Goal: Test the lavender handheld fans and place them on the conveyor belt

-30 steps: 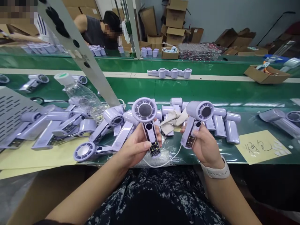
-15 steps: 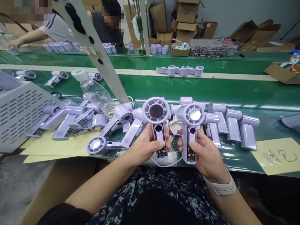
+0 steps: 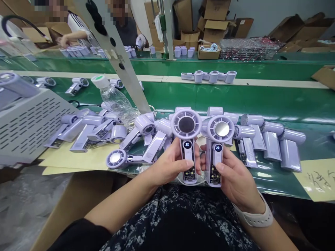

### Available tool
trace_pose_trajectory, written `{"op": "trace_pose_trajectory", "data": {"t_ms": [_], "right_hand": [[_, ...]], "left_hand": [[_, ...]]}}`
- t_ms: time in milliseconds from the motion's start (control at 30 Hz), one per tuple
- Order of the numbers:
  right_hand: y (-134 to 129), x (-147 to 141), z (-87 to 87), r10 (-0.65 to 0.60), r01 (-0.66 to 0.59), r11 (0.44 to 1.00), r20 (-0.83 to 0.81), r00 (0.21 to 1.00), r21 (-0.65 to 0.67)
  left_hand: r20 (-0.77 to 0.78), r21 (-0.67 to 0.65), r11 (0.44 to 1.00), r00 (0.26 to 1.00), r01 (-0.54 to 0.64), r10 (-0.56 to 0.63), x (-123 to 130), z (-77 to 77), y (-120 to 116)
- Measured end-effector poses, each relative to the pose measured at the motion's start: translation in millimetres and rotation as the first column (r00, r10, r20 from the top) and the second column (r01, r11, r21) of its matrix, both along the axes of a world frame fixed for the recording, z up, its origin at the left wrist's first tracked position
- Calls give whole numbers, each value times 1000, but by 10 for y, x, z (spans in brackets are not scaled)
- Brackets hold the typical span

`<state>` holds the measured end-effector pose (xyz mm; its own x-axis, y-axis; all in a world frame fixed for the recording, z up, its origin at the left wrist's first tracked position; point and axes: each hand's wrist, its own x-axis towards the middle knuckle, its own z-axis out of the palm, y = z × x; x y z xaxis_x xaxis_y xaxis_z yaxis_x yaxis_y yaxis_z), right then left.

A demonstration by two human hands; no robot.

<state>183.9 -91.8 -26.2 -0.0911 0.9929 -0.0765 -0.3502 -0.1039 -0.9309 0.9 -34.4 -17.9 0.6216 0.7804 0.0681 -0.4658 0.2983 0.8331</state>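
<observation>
Wrapped round the handle of a lilac handheld fan (image 3: 186, 148) is my left hand (image 3: 171, 164), its thumb on the front strip. My right hand (image 3: 234, 174) grips a second lilac fan (image 3: 217, 153) the same way. Both fans stand upright side by side, heads facing me, with small round displays lit "20". Below the displays, bare circuit boards show in the open handle fronts. Just left of my hands another fan (image 3: 117, 159) lies on the bench edge with its round head up. Several more fans (image 3: 270, 139) lie to the right.
At left, a pile of fans (image 3: 86, 127) lies by a slotted grey box (image 3: 39, 122) and a plastic bottle (image 3: 115, 99). A slanted metal post (image 3: 123, 69) rises behind. Three fans (image 3: 214, 77) rest on the conveyor line. Co-workers sit across; a handwritten yellow sheet (image 3: 318, 179) lies right.
The displays of both held fans have gone from dark to lit "20". The two fans are now closer together. The view has shifted, and a co-worker's gloved hand has appeared across the line.
</observation>
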Motion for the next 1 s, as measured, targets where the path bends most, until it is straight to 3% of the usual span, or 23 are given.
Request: {"op": "trace_pose_trajectory", "data": {"t_ms": [100,300,500,767,1000], "right_hand": [[-9,39,-8,-40,39,998,22,999,41],[3,25,-21,-129,128,991,53,990,22],[-8,16,-26,-94,94,995,-25,995,12],[72,21,-52,-196,185,976,-97,976,-118],[62,11,29,-149,139,987,-134,980,-82]], "left_hand": [[-34,19,999,999,-27,28,8,-18,21],[-64,-91,983,986,-159,154,97,-134,88],[-67,13,999,997,-30,30,24,-168,64],[-153,-29,999,988,-14,10,48,-135,94],[-89,44,998,995,-35,39,74,-107,91]]}}
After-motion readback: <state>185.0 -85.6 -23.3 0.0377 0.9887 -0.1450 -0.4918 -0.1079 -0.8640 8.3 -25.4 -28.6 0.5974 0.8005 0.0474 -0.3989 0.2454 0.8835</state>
